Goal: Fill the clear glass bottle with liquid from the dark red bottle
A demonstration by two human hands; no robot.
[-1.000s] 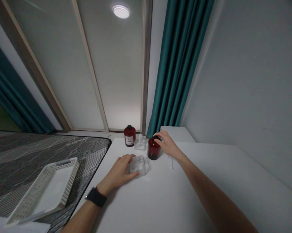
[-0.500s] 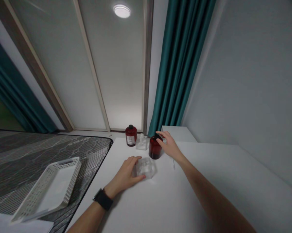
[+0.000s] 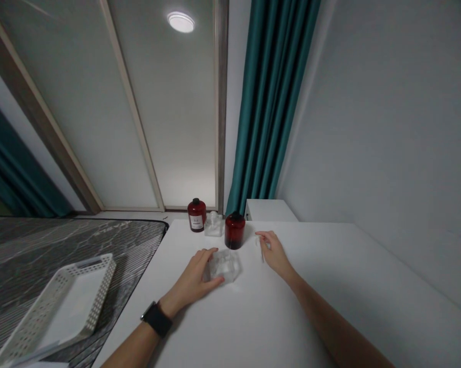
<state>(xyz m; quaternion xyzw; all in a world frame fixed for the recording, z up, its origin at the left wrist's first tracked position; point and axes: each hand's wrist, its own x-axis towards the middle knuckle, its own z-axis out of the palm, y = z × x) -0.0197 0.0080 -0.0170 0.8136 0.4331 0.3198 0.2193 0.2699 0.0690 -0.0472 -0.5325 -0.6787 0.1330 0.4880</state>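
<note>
My left hand (image 3: 196, 276), with a dark watch on the wrist, curves its fingers and thumb round the sides of a clear glass container (image 3: 223, 265) on the white table. Its exact shape is hard to make out. Over to the right, my right hand (image 3: 273, 253) is low at the tabletop. Its thumb and index finger close about a small thin clear stick (image 3: 262, 255), partly hidden by the fingers. Between the hands and farther back stands a dark red bottle (image 3: 234, 232) with a dark top, touched by neither hand.
A labelled red bottle (image 3: 196, 217) and another clear glass bottle (image 3: 214, 225) stand at the far edge of the white table (image 3: 230, 327). A white perforated basket (image 3: 106, 286) rests on the grey surface to the left. Behind are a white cabinet (image 3: 270, 209) and teal curtain (image 3: 272, 117).
My right hand has left the top of the dark red bottle and come down to the thin clear stick. My left hand stays at the glass container. The view has shifted slightly right.
</note>
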